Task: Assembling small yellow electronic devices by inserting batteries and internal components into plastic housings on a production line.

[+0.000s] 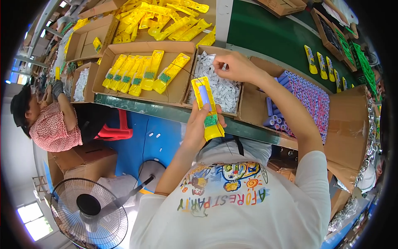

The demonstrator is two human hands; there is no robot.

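My left hand (pixel 194 128) grips a yellow plastic housing (pixel 214 133) from below, in front of my chest. Inside it lie a lilac cylindrical battery cell (pixel 205 96) and a small green circuit board (pixel 210 120) with thin dark wires. My right hand (pixel 235 67) is closed in a pinch beyond the housing's far end, over a box of small white parts (pixel 226 92). What its fingertips hold, if anything, is too small to make out. To the left, a cardboard tray (pixel 108 92) holds several yellow housings (pixel 136 76) fitted with green boards.
Right of the white parts, a carton holds many lilac battery cells (pixel 304 97). Yellow shells (pixel 166 23) are heaped at the back. More housings (pixel 321 64) line a green belt (pixel 265 39). A person (pixel 54 124) works at far left, near a standing fan (pixel 89 205).
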